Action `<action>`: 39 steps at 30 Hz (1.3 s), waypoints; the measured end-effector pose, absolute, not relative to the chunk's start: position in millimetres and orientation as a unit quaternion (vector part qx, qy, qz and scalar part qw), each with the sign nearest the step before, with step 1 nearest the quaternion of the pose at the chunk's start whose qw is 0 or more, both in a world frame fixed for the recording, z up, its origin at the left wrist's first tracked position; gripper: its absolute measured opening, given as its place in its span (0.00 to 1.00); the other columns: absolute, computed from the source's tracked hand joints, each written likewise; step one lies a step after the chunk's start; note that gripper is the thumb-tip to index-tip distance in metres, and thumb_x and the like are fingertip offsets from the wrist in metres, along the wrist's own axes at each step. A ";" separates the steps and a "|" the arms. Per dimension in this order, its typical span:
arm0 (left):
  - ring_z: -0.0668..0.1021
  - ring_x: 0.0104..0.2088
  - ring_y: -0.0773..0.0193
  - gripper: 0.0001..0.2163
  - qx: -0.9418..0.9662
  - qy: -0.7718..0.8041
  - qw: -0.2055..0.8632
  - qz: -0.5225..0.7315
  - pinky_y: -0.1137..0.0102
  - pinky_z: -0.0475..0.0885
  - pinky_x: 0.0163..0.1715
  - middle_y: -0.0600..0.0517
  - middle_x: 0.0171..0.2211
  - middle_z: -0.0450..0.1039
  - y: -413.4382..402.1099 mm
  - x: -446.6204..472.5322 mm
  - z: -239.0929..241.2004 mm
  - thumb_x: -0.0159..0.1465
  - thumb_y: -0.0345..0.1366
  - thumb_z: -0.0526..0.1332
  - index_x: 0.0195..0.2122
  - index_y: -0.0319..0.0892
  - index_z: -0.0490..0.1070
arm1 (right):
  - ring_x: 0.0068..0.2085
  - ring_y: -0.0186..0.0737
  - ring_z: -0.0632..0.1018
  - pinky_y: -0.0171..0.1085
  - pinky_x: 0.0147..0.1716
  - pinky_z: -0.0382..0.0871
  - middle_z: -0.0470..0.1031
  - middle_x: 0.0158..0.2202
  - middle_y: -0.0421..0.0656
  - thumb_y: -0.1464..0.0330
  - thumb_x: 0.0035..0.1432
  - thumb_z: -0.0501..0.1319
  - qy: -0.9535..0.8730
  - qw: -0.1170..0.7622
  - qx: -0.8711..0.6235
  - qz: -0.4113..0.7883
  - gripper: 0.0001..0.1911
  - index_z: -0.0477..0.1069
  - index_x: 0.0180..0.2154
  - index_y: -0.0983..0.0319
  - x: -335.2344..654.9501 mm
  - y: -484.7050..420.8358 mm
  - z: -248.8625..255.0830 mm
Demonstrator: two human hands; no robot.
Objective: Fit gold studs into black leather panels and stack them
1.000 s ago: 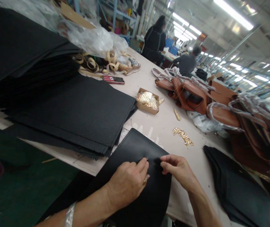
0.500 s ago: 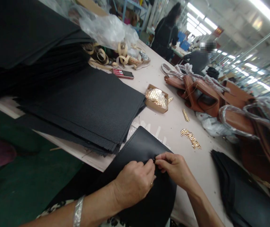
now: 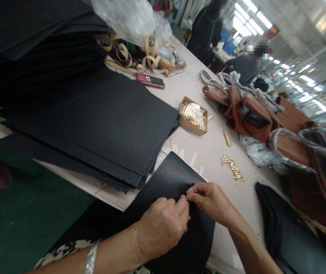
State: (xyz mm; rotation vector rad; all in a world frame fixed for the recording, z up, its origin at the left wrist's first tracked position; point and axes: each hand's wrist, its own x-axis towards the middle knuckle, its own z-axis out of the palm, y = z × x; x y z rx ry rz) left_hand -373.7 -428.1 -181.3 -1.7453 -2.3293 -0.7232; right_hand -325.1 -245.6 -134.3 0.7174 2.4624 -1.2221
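A smooth black leather panel (image 3: 171, 175) lies over the table's near edge and hangs down toward my lap. On top of it, my left hand (image 3: 164, 226) is closed, thumb and fingers pinched together. My right hand (image 3: 213, 199) comes in from the other side with thumb and forefinger in a pinch. The fingertips of both hands meet at one spot on the panel. Whatever they grip there is too small and too covered to make out. Beyond the right hand, a loose pile of small gold metal pieces (image 3: 233, 167) and a short row of gold pieces (image 3: 227, 138) lie on the table.
Stacked black leather sheets (image 3: 103, 125) fill the left. A small cardboard box (image 3: 194, 127) holds bagged gold pieces. Behind it are a red phone (image 3: 151, 80) and tan strips (image 3: 151, 57). Brown bags (image 3: 254, 118) and black leather pieces (image 3: 291, 232) lie right. Two people work farther off.
The camera view has shifted slightly. My two hands stay pinched together at the same spot on the panel, with the fingertips slightly closer. The dark bit between them no longer shows.
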 end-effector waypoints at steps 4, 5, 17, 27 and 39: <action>0.75 0.28 0.61 0.10 -0.593 -0.760 0.066 -0.256 0.62 0.65 0.25 0.52 0.39 0.77 -431.1 -374.1 -177.6 0.68 0.33 0.54 0.45 0.41 0.73 | 0.24 0.32 0.69 0.30 0.22 0.59 0.72 0.21 0.37 0.67 0.53 0.65 0.869 0.167 0.255 -0.389 0.06 0.76 0.27 0.62 -331.7 -244.4 -127.2; 0.76 0.29 0.61 0.11 -0.592 -0.759 0.073 -0.261 0.62 0.66 0.26 0.52 0.41 0.78 -432.0 -374.4 -177.3 0.68 0.32 0.53 0.46 0.41 0.74 | 0.24 0.31 0.70 0.30 0.21 0.59 0.72 0.21 0.37 0.67 0.52 0.66 0.872 0.173 0.254 -0.381 0.06 0.77 0.26 0.62 -334.0 -244.0 -124.9; 0.79 0.31 0.58 0.13 -0.600 -0.729 0.147 -0.295 0.59 0.66 0.28 0.49 0.43 0.80 -430.4 -377.3 -214.0 0.68 0.31 0.52 0.48 0.41 0.75 | 0.19 0.33 0.72 0.29 0.17 0.65 0.68 0.17 0.33 0.56 0.41 0.74 0.806 0.282 0.320 -0.411 0.21 0.70 0.29 0.61 -357.7 -229.5 -117.5; 0.78 0.30 0.61 0.11 -0.599 -0.754 0.074 -0.260 0.62 0.69 0.27 0.53 0.37 0.77 -429.0 -379.7 -178.8 0.66 0.28 0.56 0.46 0.41 0.74 | 0.25 0.31 0.72 0.29 0.23 0.60 0.72 0.24 0.36 0.62 0.45 0.72 0.872 0.101 0.282 -0.386 0.15 0.74 0.34 0.62 -331.5 -235.2 -124.1; 0.81 0.33 0.62 0.10 -0.595 -0.753 0.115 -0.258 0.64 0.73 0.31 0.54 0.41 0.78 -427.5 -380.2 -175.4 0.68 0.31 0.53 0.45 0.43 0.72 | 0.31 0.39 0.75 0.32 0.29 0.63 0.77 0.27 0.39 0.66 0.50 0.65 0.699 -0.016 0.417 -0.581 0.06 0.79 0.30 0.62 -153.9 -344.7 -147.4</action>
